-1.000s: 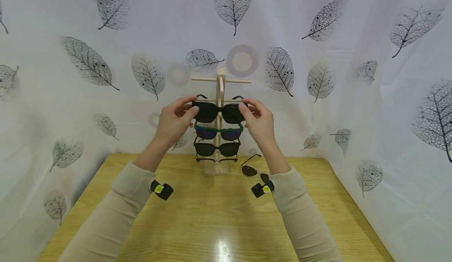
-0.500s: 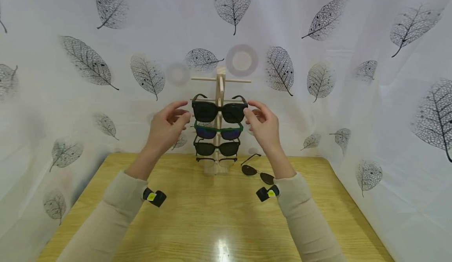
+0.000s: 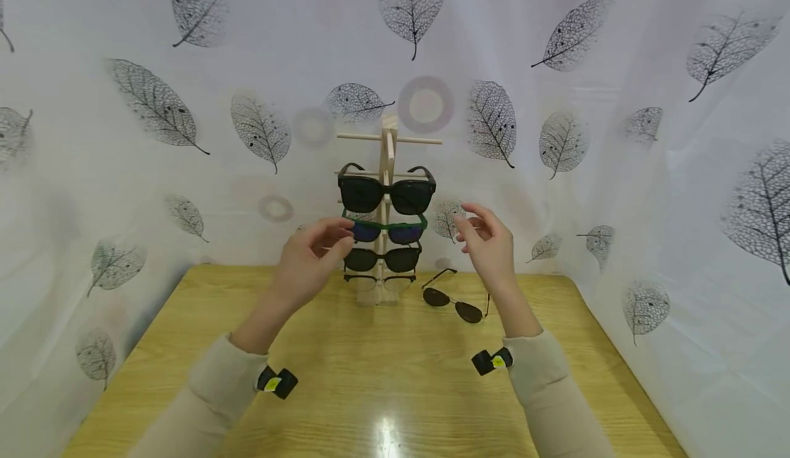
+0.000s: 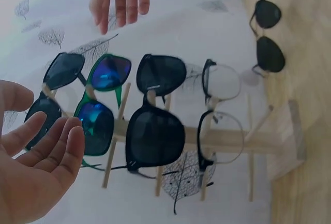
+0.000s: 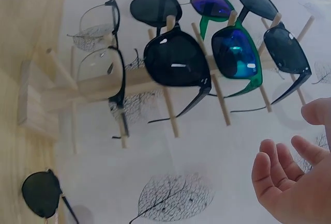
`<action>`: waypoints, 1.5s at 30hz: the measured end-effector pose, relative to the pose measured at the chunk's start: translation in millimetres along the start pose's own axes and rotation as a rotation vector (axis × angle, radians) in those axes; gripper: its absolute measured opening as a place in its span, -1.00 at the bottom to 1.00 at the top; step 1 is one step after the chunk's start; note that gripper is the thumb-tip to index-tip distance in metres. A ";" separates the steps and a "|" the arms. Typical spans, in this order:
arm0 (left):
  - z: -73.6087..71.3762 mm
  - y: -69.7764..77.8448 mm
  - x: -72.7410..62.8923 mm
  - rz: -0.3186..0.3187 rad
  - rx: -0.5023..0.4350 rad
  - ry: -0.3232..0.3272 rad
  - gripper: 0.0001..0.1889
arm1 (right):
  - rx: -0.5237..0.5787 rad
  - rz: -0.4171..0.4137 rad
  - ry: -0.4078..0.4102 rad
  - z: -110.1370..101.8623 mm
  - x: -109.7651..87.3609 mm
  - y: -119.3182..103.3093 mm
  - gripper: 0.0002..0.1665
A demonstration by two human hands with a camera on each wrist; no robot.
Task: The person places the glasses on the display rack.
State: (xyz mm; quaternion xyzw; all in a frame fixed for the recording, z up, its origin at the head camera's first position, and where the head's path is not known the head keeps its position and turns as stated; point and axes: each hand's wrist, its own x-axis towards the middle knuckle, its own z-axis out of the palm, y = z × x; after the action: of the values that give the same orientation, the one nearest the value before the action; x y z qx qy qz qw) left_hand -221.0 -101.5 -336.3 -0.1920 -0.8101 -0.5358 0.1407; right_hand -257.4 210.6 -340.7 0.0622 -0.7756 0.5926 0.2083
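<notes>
Black sunglasses (image 3: 411, 197) hang on the upper part of a wooden eyewear stand (image 3: 388, 129), with neither hand on them. Below them come green-framed sunglasses (image 3: 405, 233), another black pair (image 3: 401, 260) and half-rim clear glasses (image 3: 397, 282). My left hand (image 3: 311, 256) hovers in front of the stand's left side, fingers loosely bent and holding nothing; in the head view its fingertips overlap the green pair's left edge. Off to the right of the stand, my right hand (image 3: 492, 245) is held in the air, also holding nothing. Dark aviator sunglasses (image 3: 453, 304) lie on the table below it.
The wooden table (image 3: 370, 369) reaches back to a white curtain (image 3: 296, 46) printed with leaves. A bare crossbar (image 3: 420, 141) tops the stand. Each wrist wears a small black camera, such as the left one (image 3: 278, 382).
Both hands have let go of the top black sunglasses, which stay on the stand. The hands have moved down and apart, the right one farther to the right.
</notes>
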 end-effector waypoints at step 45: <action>186.1 -79.9 -44.8 -0.148 -0.086 -0.304 -0.41 | -0.210 0.350 0.066 -58.9 -88.7 120.5 -0.53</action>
State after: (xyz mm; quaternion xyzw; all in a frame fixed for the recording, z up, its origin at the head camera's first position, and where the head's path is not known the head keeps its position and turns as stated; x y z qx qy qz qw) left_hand -222.3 34.8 -492.7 -0.2164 -0.8104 -0.5436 -0.0315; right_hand -203.7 287.8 -471.1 -0.1152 -0.8249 0.5373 0.1328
